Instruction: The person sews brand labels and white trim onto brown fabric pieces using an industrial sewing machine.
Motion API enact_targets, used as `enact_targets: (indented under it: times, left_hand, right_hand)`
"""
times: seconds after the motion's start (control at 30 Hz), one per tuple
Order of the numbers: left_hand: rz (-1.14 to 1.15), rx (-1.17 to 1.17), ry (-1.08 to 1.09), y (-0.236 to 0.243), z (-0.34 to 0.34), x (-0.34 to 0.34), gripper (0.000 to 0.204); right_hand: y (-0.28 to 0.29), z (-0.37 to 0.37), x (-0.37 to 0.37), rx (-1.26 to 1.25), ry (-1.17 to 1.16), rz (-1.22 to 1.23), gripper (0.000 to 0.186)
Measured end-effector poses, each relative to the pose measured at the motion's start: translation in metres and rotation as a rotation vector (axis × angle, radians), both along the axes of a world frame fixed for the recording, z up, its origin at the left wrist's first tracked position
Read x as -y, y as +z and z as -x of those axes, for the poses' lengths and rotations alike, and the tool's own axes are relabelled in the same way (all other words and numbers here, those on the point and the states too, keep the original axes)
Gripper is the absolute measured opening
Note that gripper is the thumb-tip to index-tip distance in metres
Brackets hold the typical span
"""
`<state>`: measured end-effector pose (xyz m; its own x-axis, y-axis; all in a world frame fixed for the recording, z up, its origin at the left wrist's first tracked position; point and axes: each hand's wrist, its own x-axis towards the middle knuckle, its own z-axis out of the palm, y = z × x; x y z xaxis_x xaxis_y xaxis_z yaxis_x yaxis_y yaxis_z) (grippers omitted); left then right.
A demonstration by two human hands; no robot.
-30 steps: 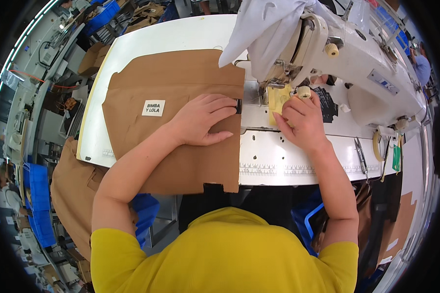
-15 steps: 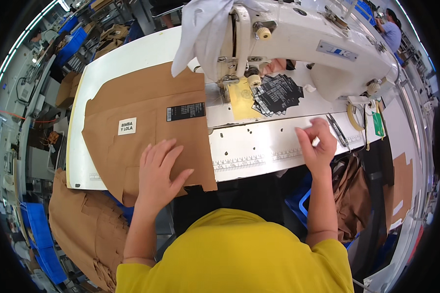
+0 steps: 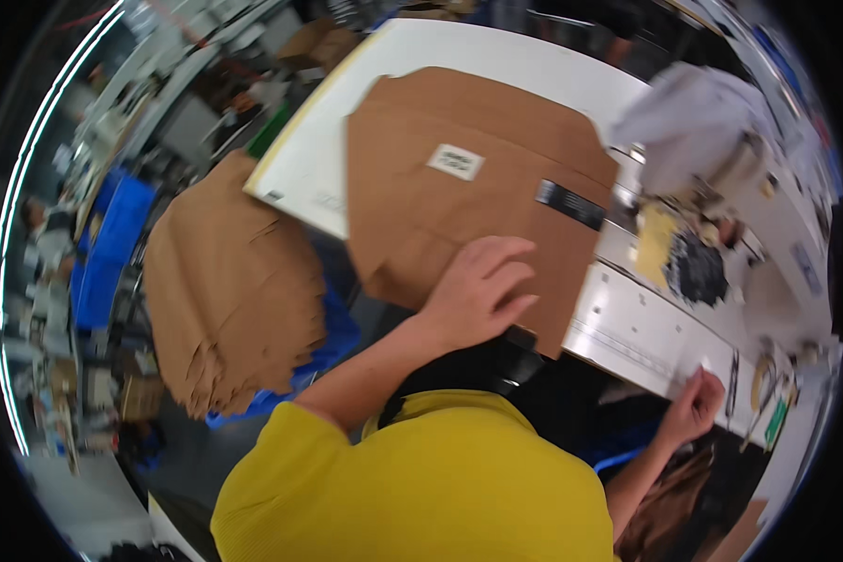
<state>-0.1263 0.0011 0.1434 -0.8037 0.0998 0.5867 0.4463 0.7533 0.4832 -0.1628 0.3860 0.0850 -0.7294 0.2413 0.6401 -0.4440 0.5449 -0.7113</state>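
A flat brown fabric panel (image 3: 478, 112) bearing a white patch (image 3: 454, 161) and a black label (image 3: 569, 204) lies on the white table (image 3: 468, 42). My left hand (image 3: 478, 286) is on or just over its lower part, fingers apart and slightly bent. My right hand (image 3: 698, 403) is at the table's front edge beside metal tweezers (image 3: 732, 384), fingers curled; any contents are too blurred to make out. The sewing machine (image 3: 782, 234), draped with pale cloth (image 3: 684, 108), stands right, above yellow paper (image 3: 656, 239) and a pile of black labels (image 3: 696, 267).
A stack of brown fabric pieces (image 3: 225, 281) lies left of the table over something blue. Blue bins (image 3: 112, 244), cardboard boxes (image 3: 140, 398) and cluttered benches fill the far left. More brown material (image 3: 670, 496) is below the table at right.
My view has swung leftward. Since a second ago my left hand left the panel's label edge for its lower part, uncovering the black label, and my right hand moved from the machine to the front edge.
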Motion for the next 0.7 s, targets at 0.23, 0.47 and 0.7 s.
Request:
enact_targets:
  times: [0.23,0.47,0.7]
  left_hand:
    - [0.156,-0.181,0.350,0.034,-0.063,0.056,0.023]
    - [0.665,0.252,1.096,0.082,-0.194,0.159,0.037]
    - [0.267,0.781,1.244,0.087,-0.281,0.192,0.054]
  right_hand:
    - [0.017,-0.002,0.006,0.128,0.056,-0.046,0.022]
    - [0.034,0.008,0.034,0.181,0.180,-0.052,0.024]
    - [0.052,0.033,0.075,0.097,0.419,-0.073,0.024]
